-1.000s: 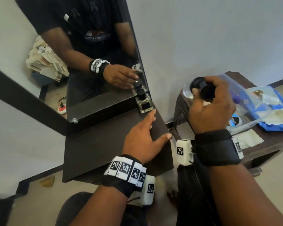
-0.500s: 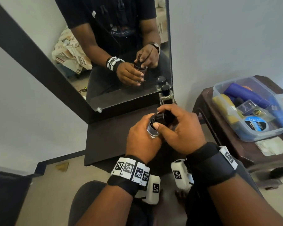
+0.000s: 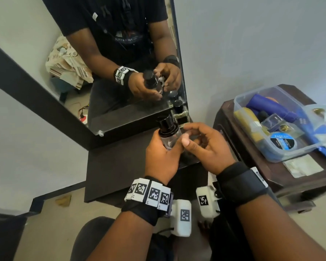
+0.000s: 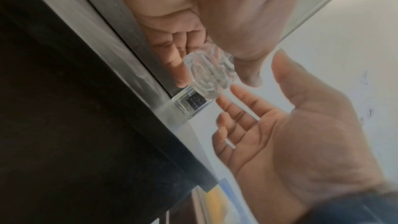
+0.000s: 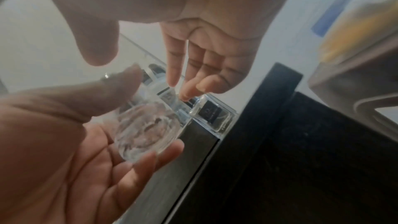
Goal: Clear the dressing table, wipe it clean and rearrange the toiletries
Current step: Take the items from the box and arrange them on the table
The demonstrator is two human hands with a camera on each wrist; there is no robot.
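1. The left hand (image 3: 161, 159) has its grip closed round a round clear glass bottle (image 3: 169, 137) with a black cap (image 3: 166, 122); the thumb lies on one side and the fingers wrap the other, as the right wrist view shows from beneath (image 5: 148, 132).
2. The right hand (image 3: 205, 147) is just beside the bottle, its fingers loosely spread and holding nothing; in the left wrist view its palm (image 4: 280, 135) faces the bottle's base (image 4: 206, 77) with a small gap between them.
3. The bottle is held tilted above the far right part of the dark worktop (image 3: 117, 166), off its surface.
4. Behind it, a square clear perfume bottle (image 3: 180, 114) with a black cap stands on the worktop against the mirror (image 3: 120, 63).
5. To the right, a dark side table (image 3: 271, 174) carries a clear plastic tub (image 3: 279, 155) of toiletries, among them a blue tube (image 3: 267, 106) and a yellow one (image 3: 250, 117).
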